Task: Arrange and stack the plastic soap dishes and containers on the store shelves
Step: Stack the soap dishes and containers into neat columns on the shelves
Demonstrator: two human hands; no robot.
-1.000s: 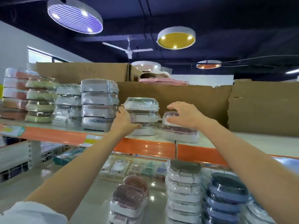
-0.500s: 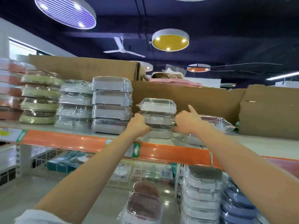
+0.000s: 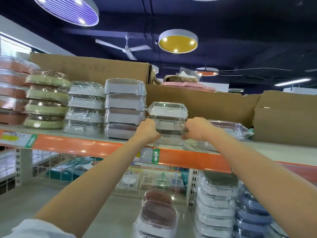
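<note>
Film-wrapped squarish white plastic stack (image 3: pixel 167 122) gripped between both hands (image 3: pixel 148 130)

Orange front edge on the shelf (image 3: pixel 96 146), with a green arrow sticker (image 3: pixel 155 155). Grey-white wrapped soap dishes (image 3: pixel 167 124) with clear lids. Olive-green stack (image 3: pixel 46 100), pink stack (image 3: pixel 12 93), blue stack (image 3: pixel 252 219) below. Brown cardboard boxes (image 3: pixel 205 107). Dark blue ceiling (image 3: pixel 240 23), yellow round lamp (image 3: pixel 177 43).
</note>
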